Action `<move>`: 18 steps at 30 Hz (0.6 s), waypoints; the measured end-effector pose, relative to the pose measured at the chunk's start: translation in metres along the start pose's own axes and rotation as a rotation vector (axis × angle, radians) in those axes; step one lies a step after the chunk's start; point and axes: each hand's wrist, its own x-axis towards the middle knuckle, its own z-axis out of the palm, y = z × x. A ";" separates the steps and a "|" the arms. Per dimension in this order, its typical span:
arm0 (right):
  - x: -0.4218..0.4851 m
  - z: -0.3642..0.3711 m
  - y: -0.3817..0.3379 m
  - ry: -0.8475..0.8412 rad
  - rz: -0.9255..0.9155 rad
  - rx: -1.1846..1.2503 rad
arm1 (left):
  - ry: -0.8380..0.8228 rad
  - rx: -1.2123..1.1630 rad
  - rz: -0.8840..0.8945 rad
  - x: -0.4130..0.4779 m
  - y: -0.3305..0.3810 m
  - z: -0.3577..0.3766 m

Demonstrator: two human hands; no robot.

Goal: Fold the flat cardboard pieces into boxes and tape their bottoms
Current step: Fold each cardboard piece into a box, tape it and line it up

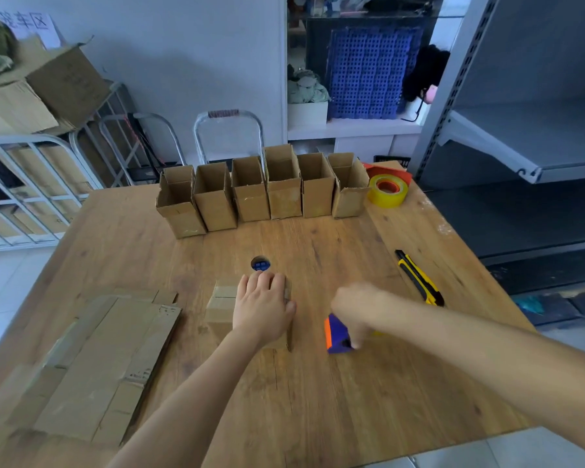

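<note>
Left hand (262, 307) lay palm-down on a small cardboard box (222, 310) near the worktop's middle, fingers (277, 282) stretched flat and close together over its top face, thumb out to the right edge. The box stood with folded flaps uppermost, a seam visible across them. Right hand (355, 312) was blurred; its fingers were curled around a blue and orange tape dispenser (336, 336), which sat low on the worktop just right of the box. Exact grip could not be made out.

Just beyond the left hand's fingertips, a round hole (260, 264) in the wooden worktop (318, 400) showed something blue inside. A stack of flat cardboard pieces (92, 359) lay at the near left, overhanging the edge. Along the far edge, six folded boxes (260, 190) stood in a row, open ends up, sides touching. A roll of yellow tape (387, 190) sat at the right end of that row. A yellow and black utility knife (419, 278) lay by the right edge, well apart from the hands.
</note>
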 end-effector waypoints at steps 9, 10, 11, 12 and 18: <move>-0.006 0.043 0.035 0.058 0.017 0.381 | -0.056 -0.004 -0.005 0.005 -0.001 -0.002; -0.006 0.045 0.036 0.069 0.017 0.406 | -0.069 0.000 -0.002 0.004 -0.001 -0.002; -0.006 0.048 0.039 0.079 0.019 0.428 | -0.078 0.002 -0.002 0.004 -0.001 -0.003; -0.007 0.051 0.041 0.086 0.020 0.446 | -0.085 0.002 -0.005 0.003 -0.001 -0.003; -0.025 0.075 0.059 0.063 0.030 0.386 | -0.113 0.008 -0.009 0.004 -0.002 -0.003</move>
